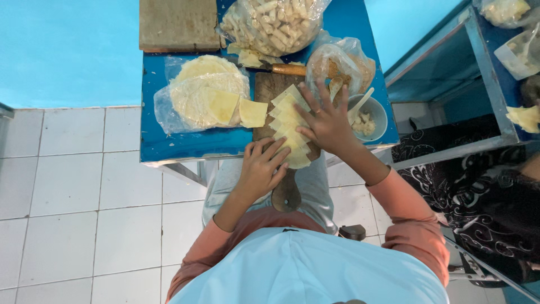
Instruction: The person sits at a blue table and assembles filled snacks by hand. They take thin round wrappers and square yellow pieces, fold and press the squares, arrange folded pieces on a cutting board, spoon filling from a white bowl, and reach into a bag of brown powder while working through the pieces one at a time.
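Note:
A row of overlapping pale yellow wrapper squares (288, 115) lies along a wooden cutting board (268, 87) on a small blue table (185, 143). My right hand (326, 121) rests flat on the right side of the row, fingers spread. My left hand (261, 166) sits at the near end of the board, its fingertips touching the lowest squares. The board's handle (287, 194) sticks out past the table edge toward me.
A plastic-wrapped stack of round wrappers (194, 93) with two cut squares (253, 112) lies left of the board. A wooden-handled knife (287, 69), a bag of rolled pieces (273, 22), a bowl with a spoon (368, 115) and another wooden board (177, 23) surround it. A person in dark patterned clothing (478, 180) sits right.

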